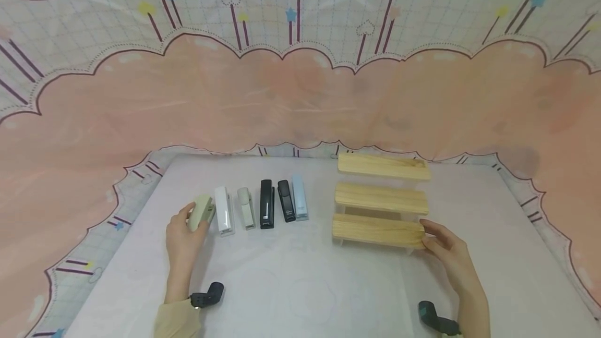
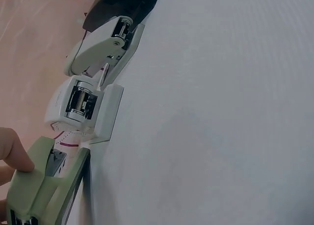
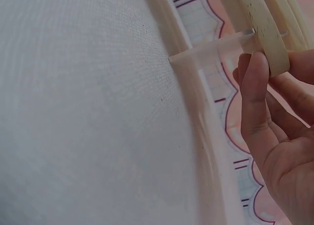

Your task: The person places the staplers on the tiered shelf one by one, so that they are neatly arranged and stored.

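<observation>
The left wrist view's lower edge cuts off the green stapler (image 2: 32,186), partly covered by fingers (image 2: 15,154).

- Pale green stapler (image 1: 202,213): gripped by the left hand (image 1: 180,231), fingers on its far left side, thumb on its right. It tilts within the grip; its upper arm and base stand parted at one end. Whether it touches the surface below is unclear.
- Three-tier shelf (image 1: 377,231): pale grained wooden boards on translucent supports — upright, pinched by the right hand (image 1: 451,260) at the lowest board's right end. That board runs leftward from the grip — the other two lie beyond it, stepping up.
</observation>
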Available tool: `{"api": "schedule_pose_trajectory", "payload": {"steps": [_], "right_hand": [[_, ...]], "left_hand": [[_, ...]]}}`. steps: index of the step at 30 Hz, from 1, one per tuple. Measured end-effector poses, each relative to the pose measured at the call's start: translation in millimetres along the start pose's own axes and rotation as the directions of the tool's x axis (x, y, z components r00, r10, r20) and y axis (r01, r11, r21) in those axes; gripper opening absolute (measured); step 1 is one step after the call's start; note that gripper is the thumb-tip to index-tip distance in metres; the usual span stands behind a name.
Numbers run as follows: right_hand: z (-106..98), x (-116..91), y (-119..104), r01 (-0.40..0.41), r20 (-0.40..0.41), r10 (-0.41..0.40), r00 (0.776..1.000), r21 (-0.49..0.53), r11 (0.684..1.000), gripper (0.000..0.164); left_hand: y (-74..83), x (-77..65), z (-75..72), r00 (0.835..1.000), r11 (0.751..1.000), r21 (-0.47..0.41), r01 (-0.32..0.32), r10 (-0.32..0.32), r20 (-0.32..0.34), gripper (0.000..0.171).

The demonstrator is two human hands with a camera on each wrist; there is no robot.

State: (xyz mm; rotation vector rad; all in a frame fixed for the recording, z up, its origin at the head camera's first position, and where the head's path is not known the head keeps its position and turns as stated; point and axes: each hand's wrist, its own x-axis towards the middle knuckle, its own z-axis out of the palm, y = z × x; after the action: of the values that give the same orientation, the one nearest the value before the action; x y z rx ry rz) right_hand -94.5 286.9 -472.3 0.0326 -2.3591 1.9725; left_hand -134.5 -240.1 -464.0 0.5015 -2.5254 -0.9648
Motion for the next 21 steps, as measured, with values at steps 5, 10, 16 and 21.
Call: {"api": "schedule_pose_trajectory", "payload": {"steps": [5, 10, 16, 21], "right_hand": [[-1, 0, 0, 0.006, -0.001, -0.006, 1.000, 0.005, 1.000, 0.044], [-1, 1, 1, 0.003, 0.000, -0.003, 1.000, 0.016, 1.000, 0.043], [0, 0, 2, -0.007, -0.005, 0.007, 1.000, 0.002, 1.000, 0.044], [1, 0, 2, -0.007, -0.009, 0.007, 1.000, 0.013, 1.000, 0.043]], "left_hand": [[3.0, 1.7, -2.4, 1.000, 1.000, 0.003, 0.002, -0.002, 0.012, 0.052], [4.4, 2.7, -7.2, 1.000, 1.000, 0.015, -0.016, 0.015, 0.012, 0.050], [6.3, 3.8, -12.7, 0.999, 0.999, 0.025, -0.046, 0.046, 0.002, 0.049], [12.4, 5.1, -17.3, 0.997, 0.997, 0.032, -0.075, 0.076, -0.016, 0.049]]}}
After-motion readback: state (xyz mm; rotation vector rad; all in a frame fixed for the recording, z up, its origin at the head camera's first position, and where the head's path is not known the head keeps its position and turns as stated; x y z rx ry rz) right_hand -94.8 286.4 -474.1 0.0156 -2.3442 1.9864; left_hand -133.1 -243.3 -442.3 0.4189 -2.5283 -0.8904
